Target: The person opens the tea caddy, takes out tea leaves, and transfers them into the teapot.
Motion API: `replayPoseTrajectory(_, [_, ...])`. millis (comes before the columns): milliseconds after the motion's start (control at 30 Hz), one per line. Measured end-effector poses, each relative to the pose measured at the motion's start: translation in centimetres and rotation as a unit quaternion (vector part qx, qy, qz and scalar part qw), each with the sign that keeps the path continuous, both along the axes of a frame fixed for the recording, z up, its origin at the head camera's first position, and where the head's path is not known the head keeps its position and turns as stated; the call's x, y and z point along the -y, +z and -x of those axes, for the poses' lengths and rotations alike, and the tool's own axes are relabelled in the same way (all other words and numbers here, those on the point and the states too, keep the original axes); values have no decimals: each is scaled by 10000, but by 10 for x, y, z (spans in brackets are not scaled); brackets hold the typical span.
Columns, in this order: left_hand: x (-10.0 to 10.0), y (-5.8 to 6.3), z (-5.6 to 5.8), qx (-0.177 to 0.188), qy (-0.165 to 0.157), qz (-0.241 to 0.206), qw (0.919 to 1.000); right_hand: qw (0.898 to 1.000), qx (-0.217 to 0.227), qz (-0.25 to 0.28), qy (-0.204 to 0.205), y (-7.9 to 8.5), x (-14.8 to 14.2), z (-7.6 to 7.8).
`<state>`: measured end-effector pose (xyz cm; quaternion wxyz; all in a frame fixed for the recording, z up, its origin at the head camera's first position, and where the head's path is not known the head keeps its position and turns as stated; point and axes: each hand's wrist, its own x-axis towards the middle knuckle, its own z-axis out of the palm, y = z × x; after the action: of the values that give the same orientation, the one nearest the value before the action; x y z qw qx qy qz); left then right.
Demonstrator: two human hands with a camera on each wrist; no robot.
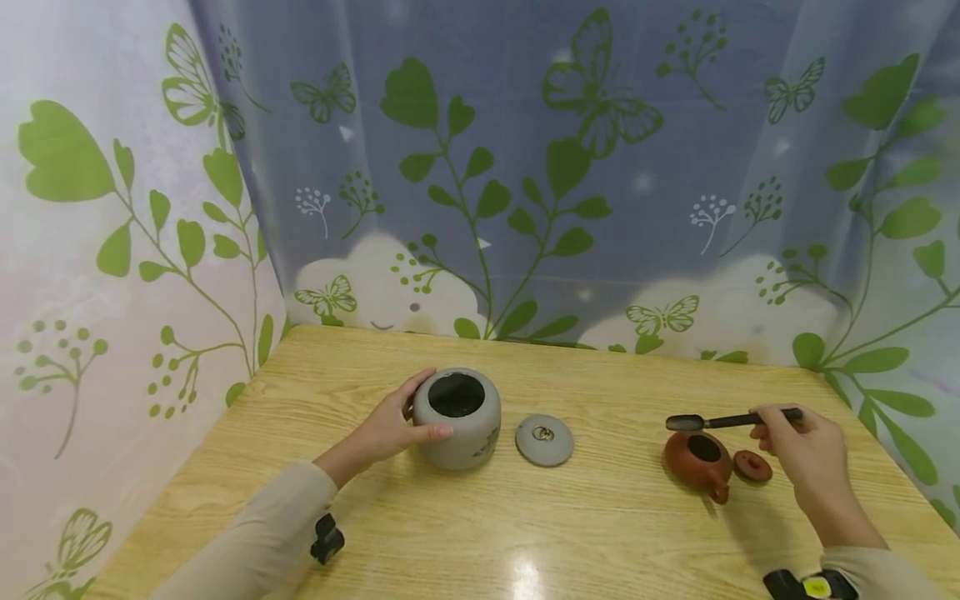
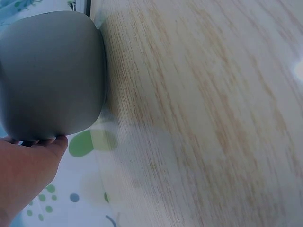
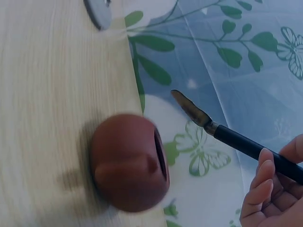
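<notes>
My left hand (image 1: 390,425) grips a round grey tea jar (image 1: 468,437) at its left side, thumb at the front and fingers behind. The jar stands upright and uncovered, its inside dark. In the left wrist view, fingertips press against the smooth wall of the jar (image 2: 52,71). My right hand (image 1: 806,446) pinches the black handle of a tea scoop (image 1: 686,422), whose bowl points left, just above a small reddish-brown clay teapot (image 1: 682,467). In the right wrist view, the scoop (image 3: 191,109) hangs apart from the uncovered teapot (image 3: 125,163).
Right of the jar lies its grey lid (image 1: 545,442) with a ring knob. The teapot's lid (image 1: 752,467) rests on the wooden table (image 1: 450,542), close beside the pot. Behind the table hangs a patterned curtain (image 1: 495,275).
</notes>
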<state>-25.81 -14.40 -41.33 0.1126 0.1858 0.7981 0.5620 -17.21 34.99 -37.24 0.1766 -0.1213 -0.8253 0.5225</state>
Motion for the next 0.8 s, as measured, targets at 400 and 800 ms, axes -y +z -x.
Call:
replayPoseTrajectory(400, [-2,3,-1,-8,-41,28,10000,9976,-274,448,442,9,52,20])
replayPoseTrajectory(800, [0,-1,0,-129,-64,21,9999,9855,-129,1266,1124,18,116,36])
